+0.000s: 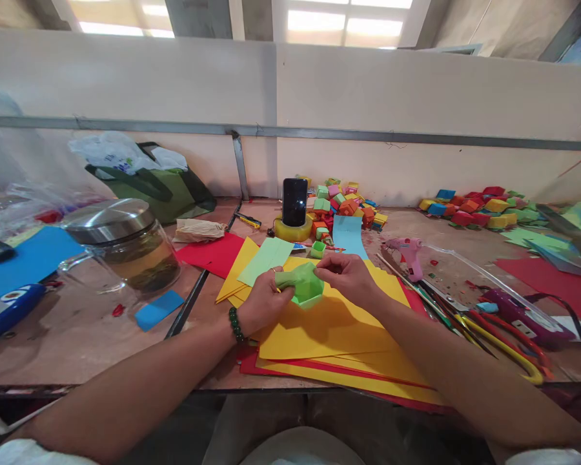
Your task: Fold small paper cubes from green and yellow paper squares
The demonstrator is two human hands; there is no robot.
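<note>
A light green folded paper piece (308,287), angular and partly shaped like a small box, is held above a stack of yellow paper sheets (329,339). My left hand (264,302) is closed around its left side, thumb on top. Fingertips of my right hand (351,276) pinch at its upper right edge; the exact contact is partly hidden. Just beyond my hands stands a small green paper box (318,249). A flat light green sheet (266,261) lies behind my left hand, and a light blue paper strip (348,236) lies behind my right.
Behind, a phone (294,201) stands on a yellow tape roll (293,231), beside piled colourful paper boxes (348,205). At right lie a pink glue gun (407,253), a purple glue gun (523,316) and yellow-handled scissors (501,352). A glass tea jug (140,258) stands left.
</note>
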